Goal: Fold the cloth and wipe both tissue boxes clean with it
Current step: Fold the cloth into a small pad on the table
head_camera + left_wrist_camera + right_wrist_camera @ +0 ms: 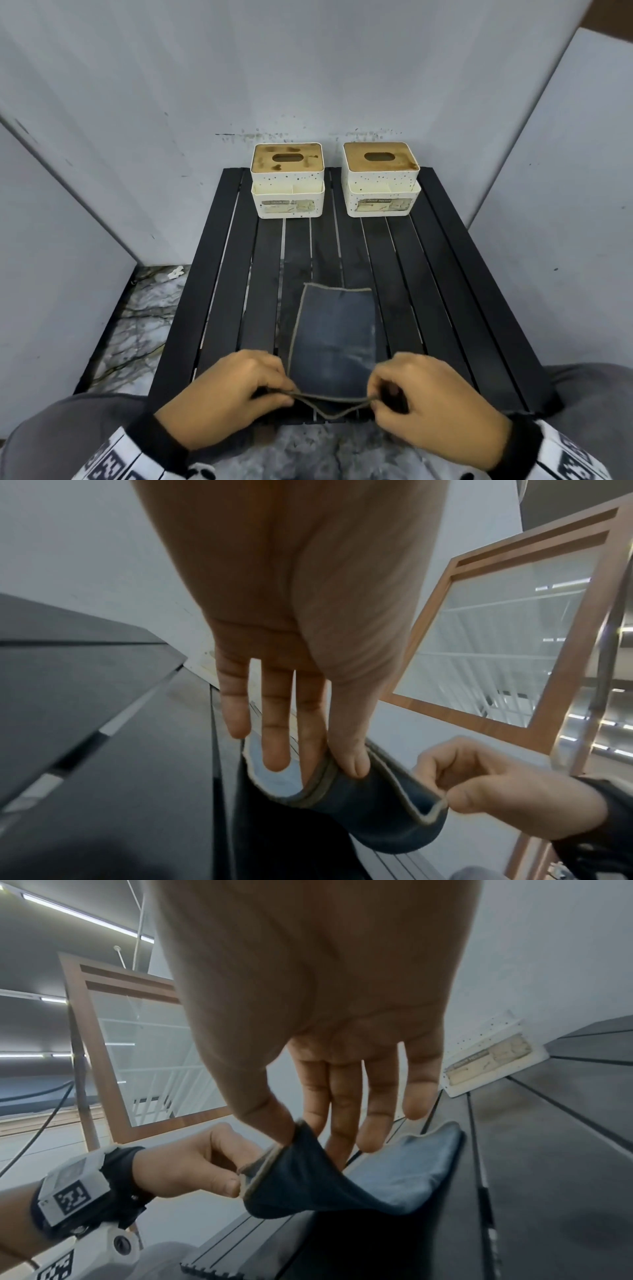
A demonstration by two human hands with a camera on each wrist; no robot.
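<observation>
Your dark blue cloth [334, 337] lay on the near half of the black slatted table [442, 274], already doubled into a long strip. Its long axis ran straight away from you toward the two tissue boxes, with the far short edge flat on the slats and squared toward the gap between them. The near end was lifted off the table at its front edge.

Your left hand [226, 394] pinched the near left corner between thumb and a finger, the other fingers [274, 723] held fairly straight and slightly apart over the cloth. Your right hand [435, 397] pinched the near right corner between thumb and forefinger, its remaining fingers [377, 1110] extended and a little spread. Between the two pinches the tan-stitched hem sagged in a shallow V.

The left tissue box [287, 181] and the right tissue box [381, 179] stood side by side at the far edge, well apart from the cloth, slotted wooden lids up; the left lid looked blotched with stains.
</observation>
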